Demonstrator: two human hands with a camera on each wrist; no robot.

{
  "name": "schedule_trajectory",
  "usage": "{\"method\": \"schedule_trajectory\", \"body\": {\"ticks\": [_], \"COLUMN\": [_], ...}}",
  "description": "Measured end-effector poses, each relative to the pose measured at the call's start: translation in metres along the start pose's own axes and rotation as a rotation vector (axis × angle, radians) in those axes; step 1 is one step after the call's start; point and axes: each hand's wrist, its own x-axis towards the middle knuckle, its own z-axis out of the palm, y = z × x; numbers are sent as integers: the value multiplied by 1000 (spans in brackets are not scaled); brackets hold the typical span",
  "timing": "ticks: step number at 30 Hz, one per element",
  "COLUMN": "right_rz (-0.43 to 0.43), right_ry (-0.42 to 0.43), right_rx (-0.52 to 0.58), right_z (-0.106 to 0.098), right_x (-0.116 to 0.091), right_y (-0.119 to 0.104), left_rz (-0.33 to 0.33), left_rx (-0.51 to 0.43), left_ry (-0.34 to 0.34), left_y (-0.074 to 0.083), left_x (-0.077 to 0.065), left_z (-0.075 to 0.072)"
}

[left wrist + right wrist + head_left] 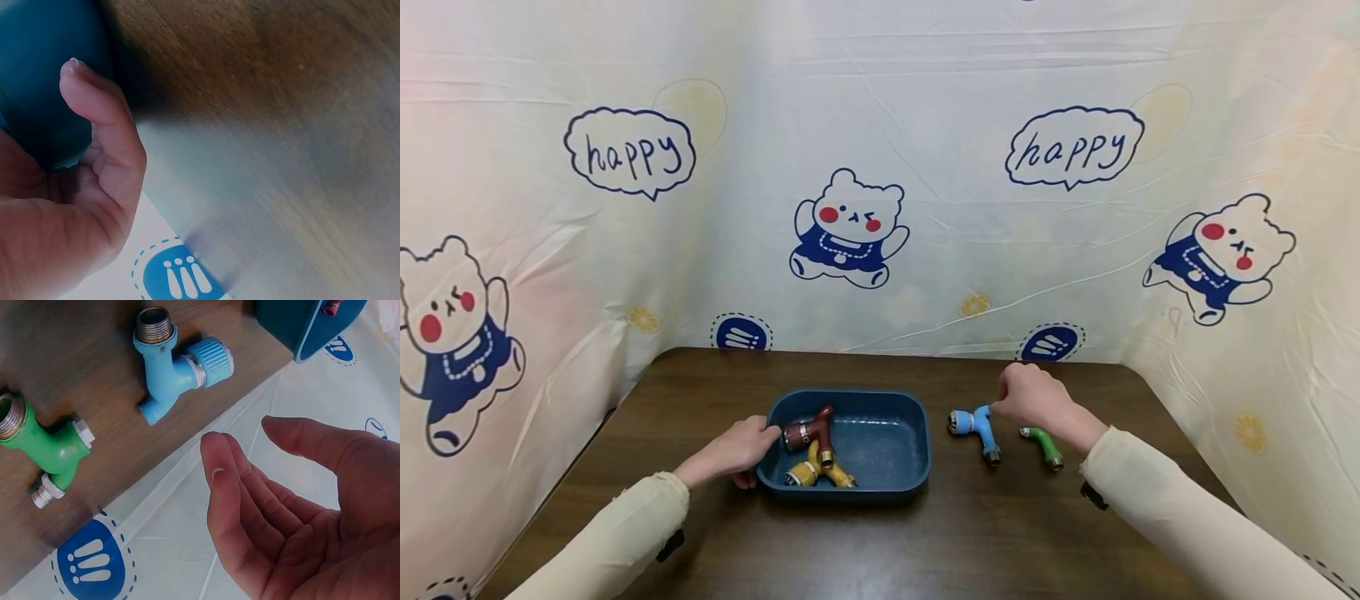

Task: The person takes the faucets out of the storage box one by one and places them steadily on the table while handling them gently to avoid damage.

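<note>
Right wrist: green tap [57,454], spout [48,491] visible; head: right hand [1034,397] covers spout.

A pale, lightly creased cloth [925,83] fills the upper frame of the head view and runs down both sides. Printed on it are two speech bubbles, one at upper left [631,171] and one at upper right [1075,171], both reading "happy". Winking bears in blue clothes appear at centre [842,250], far left [463,350] and right [1210,267] — all with red cheeks. Dark blue ovals [741,332] lie just above the table [1000,533] — brown, wood-grained, with rounded far corners — across the lower frame.
</note>
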Motion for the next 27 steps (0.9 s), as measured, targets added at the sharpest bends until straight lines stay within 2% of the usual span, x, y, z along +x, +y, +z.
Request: {"method": "schedule_trajectory", "body": {"ticks": [27], "right_rz": [-32], "right_ry": [-22], "right_rx": [9], "right_z": [6], "right_x": [9], "right_y": [-21], "left_rz": [1], "left_rx": [-4], "left_ry": [6], "left_y": [0], "left_x": [1], "left_z": [0]}}
